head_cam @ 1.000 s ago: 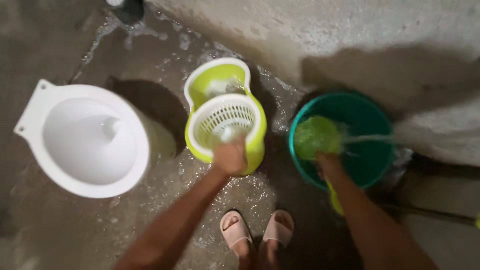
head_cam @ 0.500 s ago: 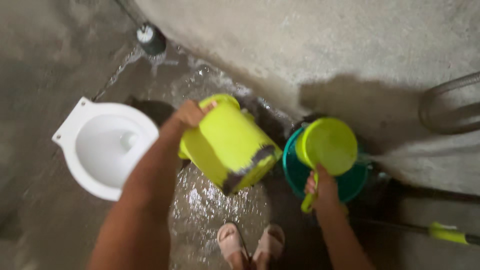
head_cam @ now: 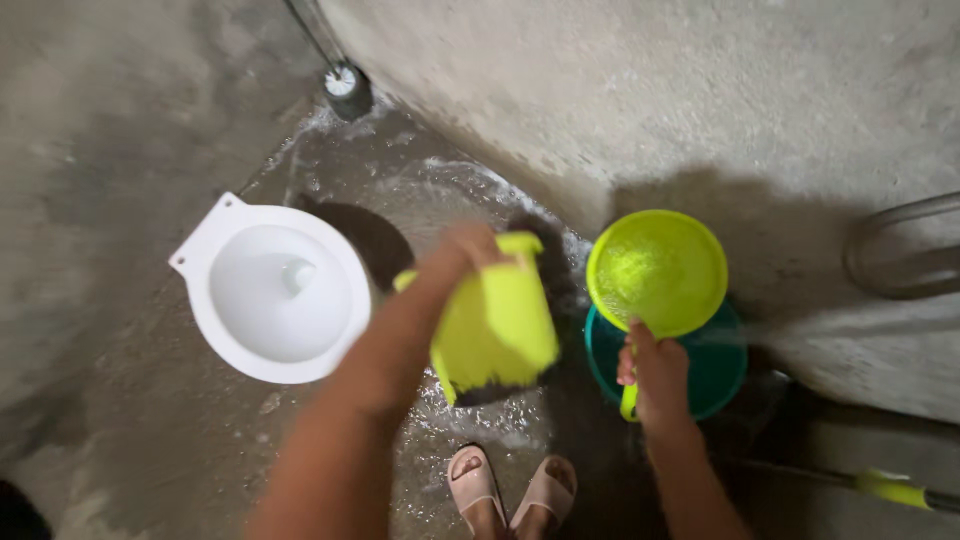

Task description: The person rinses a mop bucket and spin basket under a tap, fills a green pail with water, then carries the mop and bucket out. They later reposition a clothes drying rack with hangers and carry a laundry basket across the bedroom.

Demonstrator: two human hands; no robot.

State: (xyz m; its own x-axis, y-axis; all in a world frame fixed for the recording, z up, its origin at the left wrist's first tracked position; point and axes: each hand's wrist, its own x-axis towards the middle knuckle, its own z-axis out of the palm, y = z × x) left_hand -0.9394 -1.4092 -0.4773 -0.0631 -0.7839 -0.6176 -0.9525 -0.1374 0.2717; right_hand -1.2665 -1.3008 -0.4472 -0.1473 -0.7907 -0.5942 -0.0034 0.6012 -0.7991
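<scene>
My one camera sits on my head and looks straight down, close over my arms. The wet floor fills the bottom, the wall stands at 12 o'clock.

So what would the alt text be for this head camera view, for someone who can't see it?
Seen from above, a person's left hand tips a lime-green bucket over a wet concrete floor, while the right hand holds a lime-green scoop above a teal basin. A white toilet bowl sits left.
</scene>
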